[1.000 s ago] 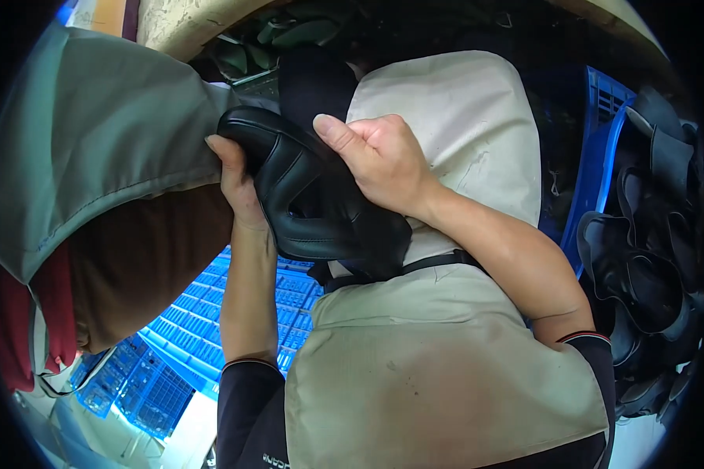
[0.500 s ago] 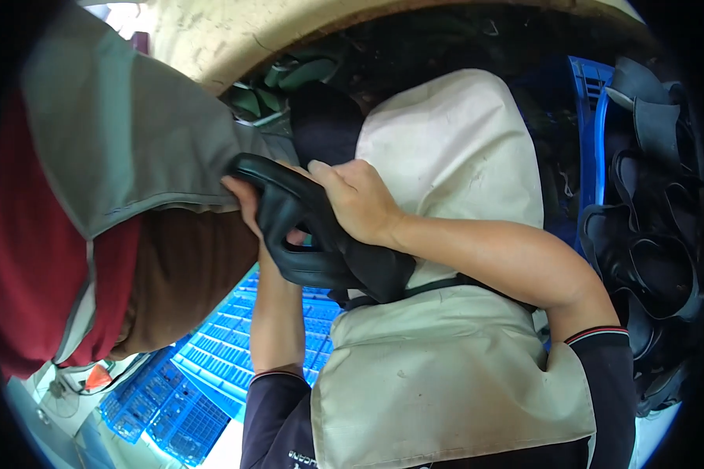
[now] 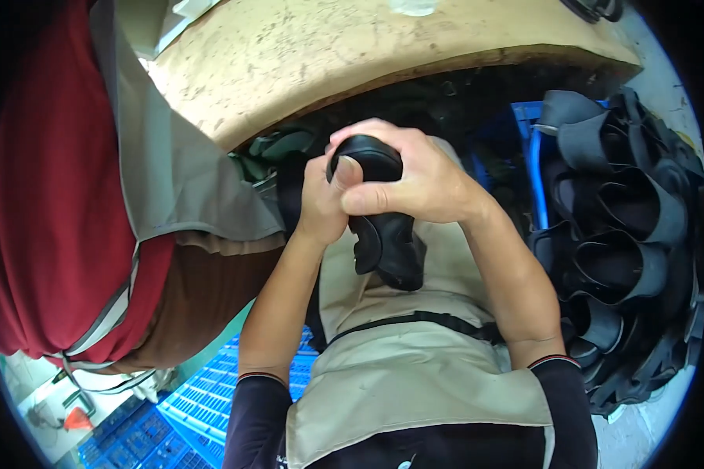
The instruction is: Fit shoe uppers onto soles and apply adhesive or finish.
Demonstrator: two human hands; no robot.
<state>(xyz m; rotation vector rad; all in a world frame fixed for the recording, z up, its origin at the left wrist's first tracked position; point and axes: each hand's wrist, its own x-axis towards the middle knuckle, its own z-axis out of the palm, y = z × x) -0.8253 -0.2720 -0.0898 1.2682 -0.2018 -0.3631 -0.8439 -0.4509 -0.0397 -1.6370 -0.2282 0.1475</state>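
A black rubber sandal [image 3: 391,250] hangs over my lap, one end gripped between both hands and the other pointing down toward my beige apron [image 3: 422,356]. My left hand [image 3: 321,199] closes round its upper end from the left, the thumb laid across the front. From the right, my right hand [image 3: 434,176] wraps over the top, its thumb pressing toward the left thumb. The fingers behind the sandal are mostly hidden.
A stained tan tabletop [image 3: 352,55] curves ahead of me. At right, black sandals [image 3: 633,203] are heaped around a blue crate [image 3: 536,172]. A person in a red garment [image 3: 51,195] is close at my left. Blue crates [image 3: 203,399] stand lower left.
The sandal has swung from slanting sideways at left to hanging end-on before me. My left hand has come up beside my right hand. The view has shifted, showing more tabletop and heap.
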